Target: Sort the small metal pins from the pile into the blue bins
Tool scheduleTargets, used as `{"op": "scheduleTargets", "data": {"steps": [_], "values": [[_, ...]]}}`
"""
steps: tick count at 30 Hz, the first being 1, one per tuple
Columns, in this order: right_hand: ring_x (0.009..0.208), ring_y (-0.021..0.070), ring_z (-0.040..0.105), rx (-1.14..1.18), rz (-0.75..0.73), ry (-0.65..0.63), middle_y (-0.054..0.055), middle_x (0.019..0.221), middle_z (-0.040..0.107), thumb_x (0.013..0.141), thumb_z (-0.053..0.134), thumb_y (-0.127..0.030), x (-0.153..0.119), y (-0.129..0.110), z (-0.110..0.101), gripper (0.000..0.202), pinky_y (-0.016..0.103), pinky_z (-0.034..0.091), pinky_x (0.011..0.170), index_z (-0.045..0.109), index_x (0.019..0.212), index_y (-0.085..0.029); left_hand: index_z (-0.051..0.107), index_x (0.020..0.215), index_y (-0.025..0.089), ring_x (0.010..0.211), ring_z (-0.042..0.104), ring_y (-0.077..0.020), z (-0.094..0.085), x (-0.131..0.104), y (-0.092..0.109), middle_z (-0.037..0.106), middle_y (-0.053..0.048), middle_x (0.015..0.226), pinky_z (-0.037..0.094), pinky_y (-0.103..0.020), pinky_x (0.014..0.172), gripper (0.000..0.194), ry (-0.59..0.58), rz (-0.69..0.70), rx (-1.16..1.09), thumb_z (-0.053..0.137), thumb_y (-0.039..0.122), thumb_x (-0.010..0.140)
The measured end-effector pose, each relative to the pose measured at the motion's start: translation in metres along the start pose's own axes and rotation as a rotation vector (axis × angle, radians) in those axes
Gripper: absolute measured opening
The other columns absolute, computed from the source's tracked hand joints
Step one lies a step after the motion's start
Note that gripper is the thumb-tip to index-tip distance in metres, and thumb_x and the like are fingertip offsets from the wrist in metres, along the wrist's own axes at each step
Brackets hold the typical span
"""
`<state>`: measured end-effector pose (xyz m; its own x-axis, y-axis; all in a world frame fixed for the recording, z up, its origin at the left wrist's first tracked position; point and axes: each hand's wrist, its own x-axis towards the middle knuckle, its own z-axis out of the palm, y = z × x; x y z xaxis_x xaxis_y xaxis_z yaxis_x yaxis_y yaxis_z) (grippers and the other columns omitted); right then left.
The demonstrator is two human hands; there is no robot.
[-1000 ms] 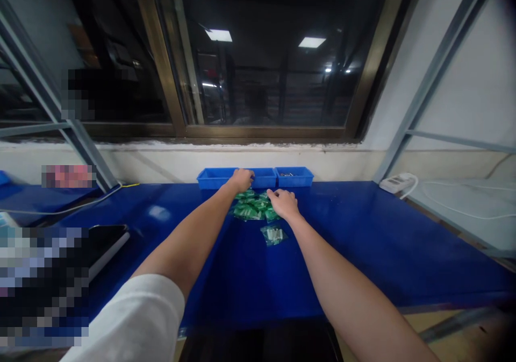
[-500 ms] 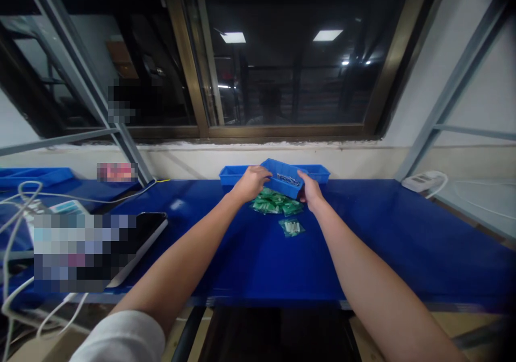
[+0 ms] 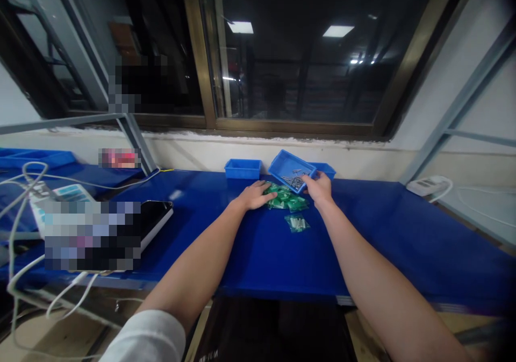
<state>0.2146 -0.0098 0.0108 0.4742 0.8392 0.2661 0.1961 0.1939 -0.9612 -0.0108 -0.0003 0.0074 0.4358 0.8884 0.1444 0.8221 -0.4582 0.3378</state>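
My right hand (image 3: 320, 188) grips the near right corner of a blue plastic bin (image 3: 288, 164), which is tilted toward me. Small metal screws or pins (image 3: 297, 181) have gathered at its low end. My left hand (image 3: 255, 194) lies with fingers stretched out against the left side of a pile of small green plastic bags (image 3: 284, 198); it is off the bin. Nearer to me on the blue table (image 3: 278, 260) lies a single small bag (image 3: 297, 222) with white pieces inside.
Two more blue bins stand by the wall, the left bin (image 3: 243, 168) and the right bin (image 3: 325, 169), partly hidden. A power strip (image 3: 429, 184) sits at the right. At the left are a dark-topped device (image 3: 155, 217), white cables (image 3: 16, 233) and a grey metal frame (image 3: 139, 144).
My left hand has let go of the bin and moved down to the green bags. The bin, still in my right hand, has tilted further toward me. The camera view has shifted slightly.
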Motion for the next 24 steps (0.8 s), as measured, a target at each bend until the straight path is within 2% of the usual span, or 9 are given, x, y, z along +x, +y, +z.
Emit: {"op": "scheduleTargets", "data": {"steps": [5,8,11,16,21,24], "values": [[0.080,0.0222,0.065,-0.229,-0.203,0.015,0.006,0.087,0.068,0.055,0.072,-0.034,-0.009,-0.003,0.003,0.058,0.035,0.054,0.073,0.056,0.108,-0.017,0.060,0.117,0.029,0.117,0.052,-0.0294,-0.013,-0.012,0.009,0.059,-0.007,0.125,0.038,-0.044,0.095,0.063,0.052,-0.031,0.138,0.022,0.067,0.084],[0.080,0.0226,0.065,-0.237,-0.284,-0.061,0.007,0.090,0.069,0.055,0.072,-0.036,-0.014,-0.003,0.004,0.060,0.037,0.052,0.076,0.054,0.110,-0.018,0.068,0.101,0.025,0.099,0.061,-0.0301,-0.020,-0.017,0.012,0.069,-0.010,0.102,0.042,-0.044,0.087,0.051,0.112,-0.053,0.264,0.031,0.057,0.086],[0.080,0.0226,0.065,-0.201,-0.345,-0.145,0.008,0.093,0.068,0.057,0.071,-0.035,-0.016,0.000,0.006,0.061,0.037,0.052,0.075,0.051,0.113,-0.018,0.070,0.089,0.021,0.090,0.063,-0.0280,-0.022,-0.018,0.015,0.070,-0.011,0.090,0.044,-0.040,0.084,0.038,0.227,-0.053,0.327,0.042,0.045,0.084],[0.085,0.0228,0.065,-0.144,-0.446,-0.203,0.009,0.097,0.067,0.059,0.070,-0.032,-0.020,0.000,0.008,0.062,0.037,0.051,0.078,0.047,0.115,-0.017,0.066,0.096,0.019,0.091,0.061,-0.0244,-0.021,-0.018,0.021,0.065,-0.009,0.094,0.046,-0.036,0.082,0.028,0.428,0.067,0.274,0.049,0.035,0.082],[0.086,0.0226,0.063,-0.181,-0.586,-0.236,0.008,0.098,0.066,0.060,0.067,-0.026,-0.026,-0.004,0.009,0.058,0.036,0.051,0.076,0.046,0.114,-0.019,0.059,0.111,0.017,0.106,0.054,-0.0243,-0.015,-0.020,0.026,0.059,-0.011,0.111,0.043,-0.038,0.094,0.034,0.413,0.299,0.179,0.052,0.034,0.082],[0.089,0.0229,0.062,-0.210,-0.619,-0.238,0.009,0.100,0.065,0.062,0.064,-0.024,-0.029,-0.006,0.009,0.056,0.036,0.050,0.078,0.045,0.114,-0.019,0.052,0.122,0.016,0.113,0.050,-0.0275,-0.012,-0.020,0.027,0.053,-0.014,0.122,0.042,-0.042,0.096,0.048,0.388,0.313,0.149,0.055,0.038,0.080]]}}
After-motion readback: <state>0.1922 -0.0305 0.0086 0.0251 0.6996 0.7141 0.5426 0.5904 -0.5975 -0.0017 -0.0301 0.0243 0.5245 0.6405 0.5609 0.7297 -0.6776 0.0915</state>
